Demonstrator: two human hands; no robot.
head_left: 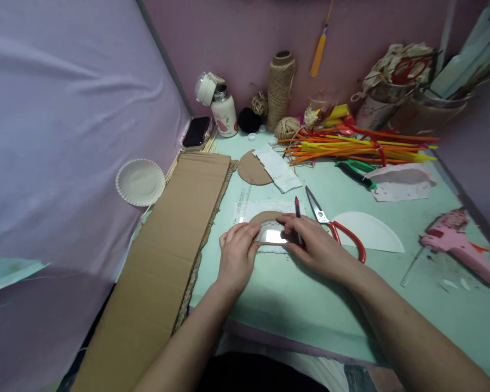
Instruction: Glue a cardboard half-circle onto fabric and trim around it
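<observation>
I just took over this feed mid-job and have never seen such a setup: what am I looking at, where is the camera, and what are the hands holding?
There is no machine here: a person works with two bare hands. The one picture comes from a camera worn on the head, looking forward and down, so the arms enter from the bottom. The left hand presses a shiny half-round piece onto the green table. The right hand holds a red pen upright by that piece. To the right lie red-handled scissors, a white half paper plate and a pink glue gun. A long cardboard sheet lies on the left; orange and yellow sticks are piled at the back.
</observation>
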